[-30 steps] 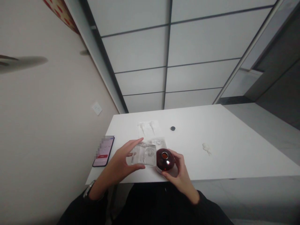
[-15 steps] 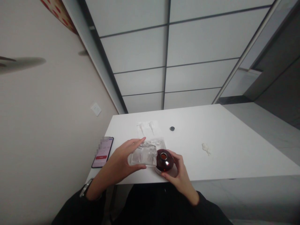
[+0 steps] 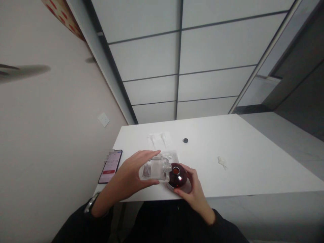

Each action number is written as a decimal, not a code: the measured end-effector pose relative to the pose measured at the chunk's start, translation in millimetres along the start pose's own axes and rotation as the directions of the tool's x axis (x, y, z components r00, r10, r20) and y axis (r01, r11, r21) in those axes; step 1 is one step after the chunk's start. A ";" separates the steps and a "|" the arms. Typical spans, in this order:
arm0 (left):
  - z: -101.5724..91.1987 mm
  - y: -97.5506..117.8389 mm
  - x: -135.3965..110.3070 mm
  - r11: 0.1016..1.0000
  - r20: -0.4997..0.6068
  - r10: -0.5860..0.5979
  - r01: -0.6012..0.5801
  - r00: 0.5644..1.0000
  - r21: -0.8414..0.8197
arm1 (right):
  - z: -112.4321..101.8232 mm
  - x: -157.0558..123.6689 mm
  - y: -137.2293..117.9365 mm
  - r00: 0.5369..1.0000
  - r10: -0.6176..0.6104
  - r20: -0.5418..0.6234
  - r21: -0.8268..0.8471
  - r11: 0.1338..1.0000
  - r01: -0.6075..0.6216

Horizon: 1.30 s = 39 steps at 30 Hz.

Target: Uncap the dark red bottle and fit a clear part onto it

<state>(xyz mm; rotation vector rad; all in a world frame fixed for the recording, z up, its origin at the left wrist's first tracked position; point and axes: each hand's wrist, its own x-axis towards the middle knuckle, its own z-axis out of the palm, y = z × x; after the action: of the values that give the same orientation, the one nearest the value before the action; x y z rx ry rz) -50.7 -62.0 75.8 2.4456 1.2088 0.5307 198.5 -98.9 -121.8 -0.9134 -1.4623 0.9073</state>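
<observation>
My left hand (image 3: 135,173) is closed round a clear, square-shouldered glass bottle (image 3: 155,169), thumb on the near side and fingers on the far side. The bottle lies tilted on its side, its open neck pointing right. Right beside that neck is a round, dark red glass bottle (image 3: 177,179) with a ringed open mouth facing up. My right hand (image 3: 191,184) grips the red bottle from its right side. Whether the two bottles touch, and whether liquid passes between them, I cannot tell. Behind the clear bottle lies a transparent plastic piece (image 3: 172,156), partly covered.
On the white table (image 3: 243,145), two small pale droppers or funnels (image 3: 163,136) lie on a sheet at the back. A small dark cap (image 3: 185,140) sits right of them. A crumpled white scrap (image 3: 222,162) lies farther right. A phone (image 3: 110,167) rests at the left edge.
The clear bottle's neck has shifted slightly right, closer over the red bottle's edge. Both hands keep their grips. The whole view has moved down a little.
</observation>
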 end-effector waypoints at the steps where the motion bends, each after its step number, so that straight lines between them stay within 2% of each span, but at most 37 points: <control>1: -0.8 0.6 0.6 1.000 0.006 0.002 -0.002 1.000 0.008 | -0.1 -0.1 0.0 1.000 0.001 0.003 0.003 1.000 -0.001; 39: -17.1 18.4 17.9 0.967 0.157 0.014 -0.054 0.988 0.250 | 3.2 4.3 -8.8 0.999 -0.017 -0.037 -0.003 1.000 0.017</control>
<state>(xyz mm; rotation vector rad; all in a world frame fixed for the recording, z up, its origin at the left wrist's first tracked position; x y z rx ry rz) -36.4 -55.4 102.4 2.6666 1.2386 0.1997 194.6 -98.6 -112.3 -0.9142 -1.4378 0.8717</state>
